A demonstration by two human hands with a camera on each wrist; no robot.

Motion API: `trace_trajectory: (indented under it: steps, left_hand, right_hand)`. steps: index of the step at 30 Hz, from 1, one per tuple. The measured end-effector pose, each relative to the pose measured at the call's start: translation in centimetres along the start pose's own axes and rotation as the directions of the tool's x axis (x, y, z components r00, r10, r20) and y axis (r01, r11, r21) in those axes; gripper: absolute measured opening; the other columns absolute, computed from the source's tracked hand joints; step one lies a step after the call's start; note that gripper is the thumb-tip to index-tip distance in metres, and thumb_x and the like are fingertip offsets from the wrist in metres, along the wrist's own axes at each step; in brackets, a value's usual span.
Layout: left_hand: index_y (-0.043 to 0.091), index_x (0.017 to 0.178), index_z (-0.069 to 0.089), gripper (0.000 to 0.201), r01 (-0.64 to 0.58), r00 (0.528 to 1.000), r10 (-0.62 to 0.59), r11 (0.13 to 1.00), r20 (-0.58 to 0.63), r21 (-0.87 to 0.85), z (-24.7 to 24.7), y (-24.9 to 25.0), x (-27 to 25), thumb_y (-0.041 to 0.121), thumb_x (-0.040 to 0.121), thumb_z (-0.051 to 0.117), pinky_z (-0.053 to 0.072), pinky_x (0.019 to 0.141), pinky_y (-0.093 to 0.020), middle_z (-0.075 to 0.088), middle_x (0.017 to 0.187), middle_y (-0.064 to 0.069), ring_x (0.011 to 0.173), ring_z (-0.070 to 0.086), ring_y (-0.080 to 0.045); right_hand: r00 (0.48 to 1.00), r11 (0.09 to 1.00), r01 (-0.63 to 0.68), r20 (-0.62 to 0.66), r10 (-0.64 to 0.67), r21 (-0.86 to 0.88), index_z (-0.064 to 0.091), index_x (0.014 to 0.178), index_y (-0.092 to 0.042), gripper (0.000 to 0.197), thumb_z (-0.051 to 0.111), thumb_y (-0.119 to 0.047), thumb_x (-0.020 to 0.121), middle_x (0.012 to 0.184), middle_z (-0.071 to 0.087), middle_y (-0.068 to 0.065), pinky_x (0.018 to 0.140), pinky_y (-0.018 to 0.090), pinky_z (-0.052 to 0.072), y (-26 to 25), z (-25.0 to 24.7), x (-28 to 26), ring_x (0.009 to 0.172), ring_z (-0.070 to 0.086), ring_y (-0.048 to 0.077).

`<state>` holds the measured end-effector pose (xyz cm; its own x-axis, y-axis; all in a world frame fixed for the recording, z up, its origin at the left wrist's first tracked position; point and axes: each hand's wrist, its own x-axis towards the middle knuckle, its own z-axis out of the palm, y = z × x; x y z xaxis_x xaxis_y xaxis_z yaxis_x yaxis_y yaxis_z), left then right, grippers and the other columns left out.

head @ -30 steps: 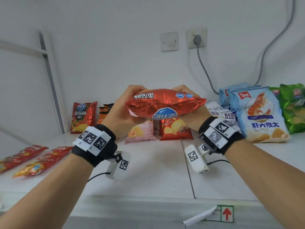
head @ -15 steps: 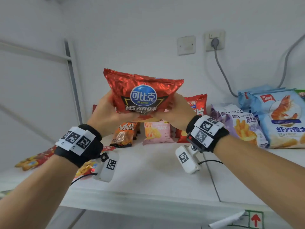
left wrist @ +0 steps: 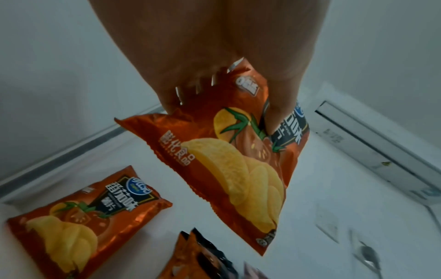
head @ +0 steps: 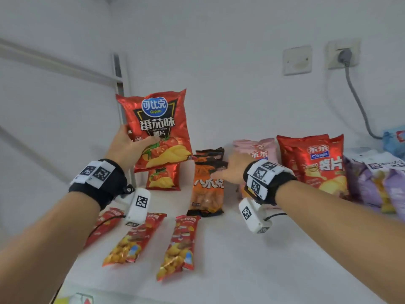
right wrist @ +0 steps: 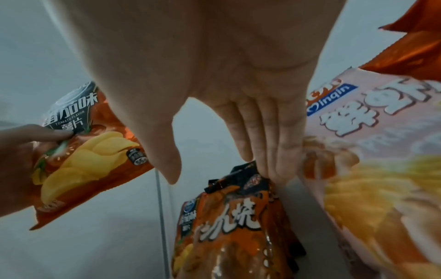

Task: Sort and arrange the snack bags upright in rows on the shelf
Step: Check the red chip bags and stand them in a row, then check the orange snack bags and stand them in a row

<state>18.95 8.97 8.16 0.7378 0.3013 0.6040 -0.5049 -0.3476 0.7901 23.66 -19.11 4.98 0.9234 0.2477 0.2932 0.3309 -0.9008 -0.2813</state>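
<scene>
My left hand (head: 135, 137) grips a red tomato chips bag (head: 157, 128) by its lower left side, upright, in the air near the back wall. In the left wrist view the thumb lies on the front of this bag (left wrist: 238, 160) and the fingers are behind it. A matching red bag (head: 163, 178) stands on the white shelf (head: 241, 260) just below. My right hand (head: 225, 172) is flat, and its straight fingers (right wrist: 269, 151) touch the top of an orange-and-black snack bag (head: 207, 189) that stands between the red bag and a pink bag (head: 256, 150).
Two red chips bags (head: 317, 163) and purple bags (head: 381, 185) stand to the right, with a blue bag (head: 394, 139) at the edge. Three long red packs (head: 179, 244) lie flat at the front left. A shelf post (head: 119, 84) rises at the back left. A cable hangs from a wall socket (head: 344, 55).
My right hand let go of the red tomato bag and dropped to the orange-and-black bag. The left hand alone now holds the red bag, upright and further left. The view swung left.
</scene>
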Motion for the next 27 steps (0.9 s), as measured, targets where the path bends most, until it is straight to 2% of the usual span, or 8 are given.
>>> trace_trajectory:
  steps: [3, 8, 10, 11, 14, 18, 21, 27]
  left_hand:
    - [0.032, 0.115, 0.058, 0.078, 0.083, 0.997, -0.083, 0.996, -0.003, 0.022, -1.1, -2.5, 2.8, 0.051, 0.047, 0.091, 0.062, 0.088, -0.046, 0.077, 0.107, 0.004, 0.087, 0.079, -0.018]
    - [0.025, 0.109, 0.062, 0.046, 0.195, 0.981, -0.195, 0.981, -0.006, -0.014, -1.5, -6.7, 6.3, 0.022, 0.074, 0.091, 0.063, 0.074, -0.036, 0.08, 0.1, -0.002, 0.077, 0.079, -0.018]
    - [0.021, 0.11, 0.065, 0.042, 0.252, 0.967, -0.252, 0.968, 0.041, -0.001, -1.2, -8.0, 7.4, 0.018, 0.076, 0.089, 0.063, 0.072, -0.035, 0.08, 0.103, -0.008, 0.08, 0.079, -0.023]
    - [0.018, 0.116, 0.066, 0.045, 0.277, 0.958, -0.278, 0.961, 0.07, 0.027, -1.0, -8.7, 8.0, 0.018, 0.077, 0.089, 0.063, 0.081, -0.04, 0.079, 0.107, -0.01, 0.088, 0.079, -0.028]
    - [0.01, 0.132, 0.06, 0.066, 0.322, 0.932, -0.337, 0.939, 0.13, 0.123, -0.5, -10.1, 9.0, 0.022, 0.075, 0.091, 0.056, 0.101, -0.052, 0.075, 0.117, -0.013, 0.104, 0.074, -0.036]
    - [0.008, 0.132, 0.057, 0.066, 0.36, 0.902, -0.392, 0.914, 0.183, 0.186, 0.4, -11.7, 10.1, 0.021, 0.077, 0.091, 0.057, 0.099, -0.055, 0.075, 0.116, -0.014, 0.102, 0.074, -0.036]
    - [0.007, 0.13, 0.059, 0.064, 0.374, 0.889, -0.419, 0.897, 0.185, 0.238, 1.0, -12.8, 10.7, 0.019, 0.076, 0.091, 0.056, 0.099, -0.055, 0.074, 0.119, -0.017, 0.105, 0.073, -0.039]
    - [0.006, 0.135, 0.054, 0.069, 0.329, 0.891, -0.419, 0.86, 0.173, 0.389, 2.3, -14.3, 11.0, 0.018, 0.077, 0.09, 0.056, 0.098, -0.049, 0.072, 0.119, -0.013, 0.102, 0.071, -0.035]
  right_hand:
    - [0.993, 0.996, -0.074, 0.09, 0.079, -0.053, 0.057, 0.081, -0.021, 0.049, 0.064, -0.068, 0.09, 0.081, 0.059, -0.002, 0.058, 0.027, 0.041, -0.5, 1.4, 1.4, 0.07, 0.055, 0.015]
    - [0.965, 0.98, -0.184, 0.202, 0.167, 0.068, 0.057, 0.086, -0.024, 0.046, 0.071, -0.068, 0.084, 0.089, 0.063, -0.004, 0.078, 0.031, 0.051, -0.8, 3.4, 2.5, 0.085, 0.065, 0.021]
    - [0.957, 0.967, -0.227, 0.211, 0.199, 0.116, 0.066, 0.103, -0.018, 0.052, 0.076, -0.064, 0.082, 0.103, 0.072, 0.001, 0.092, 0.036, 0.057, -0.8, 4.2, 2.9, 0.099, 0.071, 0.024]
    - [0.954, 0.957, -0.25, 0.205, 0.219, 0.143, 0.067, 0.113, -0.015, 0.058, 0.079, -0.062, 0.08, 0.11, 0.074, 0.004, 0.097, 0.039, 0.058, -0.8, 4.6, 3.2, 0.103, 0.072, 0.026]
    - [0.949, 0.915, -0.293, 0.199, 0.243, 0.278, 0.067, 0.113, -0.011, 0.056, 0.087, -0.05, 0.077, 0.104, 0.077, 0.006, 0.094, 0.043, 0.061, -0.8, 5.2, 3.9, 0.094, 0.075, 0.027]
    - [0.978, 0.892, -0.199, 0.145, 0.152, 0.406, 0.075, 0.105, -0.011, 0.038, 0.09, -0.033, 0.078, 0.098, 0.08, 0.006, 0.097, 0.046, 0.059, -0.9, 5.3, 4.8, 0.096, 0.076, 0.027]
    - [0.99, 0.871, -0.141, 0.075, 0.12, 0.471, 0.074, 0.115, -0.014, 0.041, 0.09, -0.026, 0.079, 0.111, 0.078, 0.003, 0.103, 0.044, 0.056, -0.9, 6.1, 5.1, 0.105, 0.073, 0.022]
    - [0.991, 0.835, -0.131, 0.075, 0.108, 0.535, 0.072, 0.117, -0.011, 0.042, 0.089, -0.023, 0.081, 0.112, 0.078, 0.006, 0.1, 0.045, 0.058, -0.4, 6.9, 5.7, 0.104, 0.074, 0.025]
